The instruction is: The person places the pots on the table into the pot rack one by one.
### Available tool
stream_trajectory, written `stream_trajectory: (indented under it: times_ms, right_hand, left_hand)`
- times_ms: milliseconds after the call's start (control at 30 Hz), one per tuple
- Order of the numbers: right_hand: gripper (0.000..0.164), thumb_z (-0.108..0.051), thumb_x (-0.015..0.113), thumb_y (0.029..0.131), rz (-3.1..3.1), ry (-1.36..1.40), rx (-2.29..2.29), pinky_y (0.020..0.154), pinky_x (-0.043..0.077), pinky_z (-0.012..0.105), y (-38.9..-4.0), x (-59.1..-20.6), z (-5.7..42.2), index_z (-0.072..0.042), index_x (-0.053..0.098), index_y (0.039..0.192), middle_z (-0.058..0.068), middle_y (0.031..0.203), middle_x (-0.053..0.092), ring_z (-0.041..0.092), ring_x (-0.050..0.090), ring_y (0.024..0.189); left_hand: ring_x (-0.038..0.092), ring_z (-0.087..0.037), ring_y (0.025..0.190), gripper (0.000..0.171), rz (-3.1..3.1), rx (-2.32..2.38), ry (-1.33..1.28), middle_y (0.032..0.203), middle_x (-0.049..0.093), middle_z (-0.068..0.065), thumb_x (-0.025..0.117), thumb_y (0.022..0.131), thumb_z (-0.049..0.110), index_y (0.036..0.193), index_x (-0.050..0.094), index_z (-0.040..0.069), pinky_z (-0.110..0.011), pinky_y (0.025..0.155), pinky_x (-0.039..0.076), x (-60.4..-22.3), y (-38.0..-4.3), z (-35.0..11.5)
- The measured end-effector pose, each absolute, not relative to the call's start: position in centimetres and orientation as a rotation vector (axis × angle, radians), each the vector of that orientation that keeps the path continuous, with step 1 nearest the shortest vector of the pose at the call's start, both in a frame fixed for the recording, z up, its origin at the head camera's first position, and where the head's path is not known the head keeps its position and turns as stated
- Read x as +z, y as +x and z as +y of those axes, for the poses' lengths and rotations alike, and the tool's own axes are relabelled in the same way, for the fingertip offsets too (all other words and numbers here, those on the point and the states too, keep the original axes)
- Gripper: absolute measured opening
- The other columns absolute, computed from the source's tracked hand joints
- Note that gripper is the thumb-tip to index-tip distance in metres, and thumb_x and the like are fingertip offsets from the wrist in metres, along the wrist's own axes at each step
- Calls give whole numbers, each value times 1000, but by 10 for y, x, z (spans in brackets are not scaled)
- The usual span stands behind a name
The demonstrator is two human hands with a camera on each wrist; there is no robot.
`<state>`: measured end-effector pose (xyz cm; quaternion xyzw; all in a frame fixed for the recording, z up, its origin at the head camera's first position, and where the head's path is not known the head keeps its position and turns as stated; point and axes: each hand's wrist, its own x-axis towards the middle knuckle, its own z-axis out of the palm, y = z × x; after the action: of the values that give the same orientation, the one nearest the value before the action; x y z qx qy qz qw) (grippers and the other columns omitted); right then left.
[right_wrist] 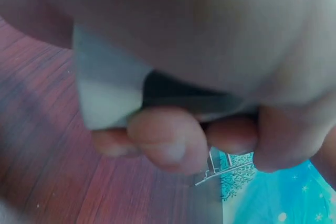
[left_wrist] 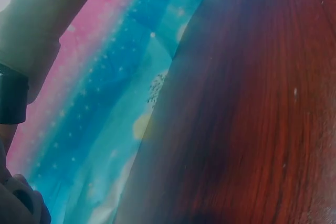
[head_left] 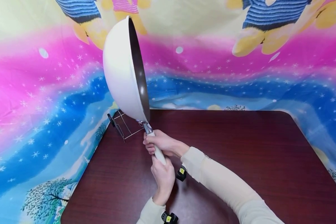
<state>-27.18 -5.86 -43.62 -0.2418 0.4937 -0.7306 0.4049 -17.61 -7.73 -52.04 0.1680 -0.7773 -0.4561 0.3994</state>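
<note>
A white wok [head_left: 119, 68] with a dark inside [head_left: 140, 74] is held up on edge over the table's left part, its opening facing right. My right hand [head_left: 163, 143] grips the upper part of its white handle [head_left: 159, 155], just below the metal neck [head_left: 147, 127]. Lower down, my left hand [head_left: 163, 174] holds the handle's end, with its fingers mostly hidden. Curled fingers [right_wrist: 170, 140] lie round the handle [right_wrist: 107, 87] in the right wrist view. The left wrist view mostly shows the tabletop and backdrop.
A wire rack [head_left: 133, 133] with a black end piece [head_left: 111, 119] stands at the table's far left corner, partly behind the wok. The dark red wooden table [head_left: 226, 140] stretches to the right. A printed cloth [head_left: 198, 68] hangs around its back and sides.
</note>
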Motion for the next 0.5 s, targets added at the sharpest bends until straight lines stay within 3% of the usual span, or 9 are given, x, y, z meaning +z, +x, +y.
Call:
stream_trajectory:
  times_ms: [500]
  right_hand:
    - [13,0,51,89,1244,-633,-1793,51,31,22,-274,-440,-87,-9,42,87,-3,62,35,7,37,48]
  left_hand:
    - [54,-45,57,25,-1886,-1104,491,67,57,-17,65,77,-1,100,59,-5,-55,55,42,-529,-182,-96]
